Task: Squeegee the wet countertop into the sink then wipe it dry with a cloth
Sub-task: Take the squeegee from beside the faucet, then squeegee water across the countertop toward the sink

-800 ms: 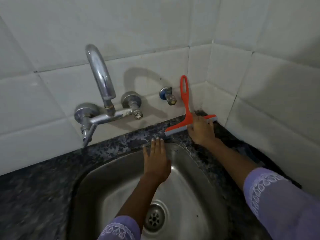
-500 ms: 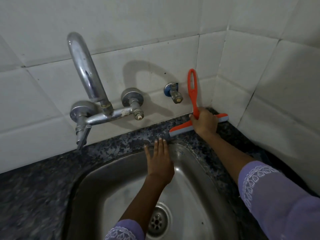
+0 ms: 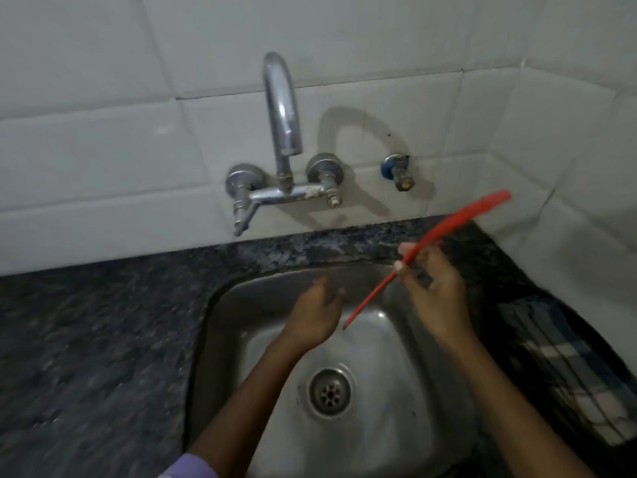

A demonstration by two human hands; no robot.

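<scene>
My right hand (image 3: pixel 432 291) grips a red squeegee (image 3: pixel 458 222), held in the air over the back right of the steel sink (image 3: pixel 241 298). The squeegee is tilted and blurred, its lower end pointing down into the basin. My left hand (image 3: pixel 315 315) hovers inside the sink with fingers apart and holds nothing. The dark speckled countertop (image 3: pixel 96 339) surrounds the sink. A checked cloth (image 3: pixel 565 367) lies on the counter to the right of the sink.
A chrome wall tap (image 3: pixel 281 132) arches over the back of the sink, with a small valve (image 3: pixel 400 174) to its right. White tiled walls meet in a corner at the right. The drain (image 3: pixel 330 391) sits in the basin's middle.
My right hand has lifted the squeegee off the back counter strip and brought it over the sink. The view has swung left, and the cloth has come into sight.
</scene>
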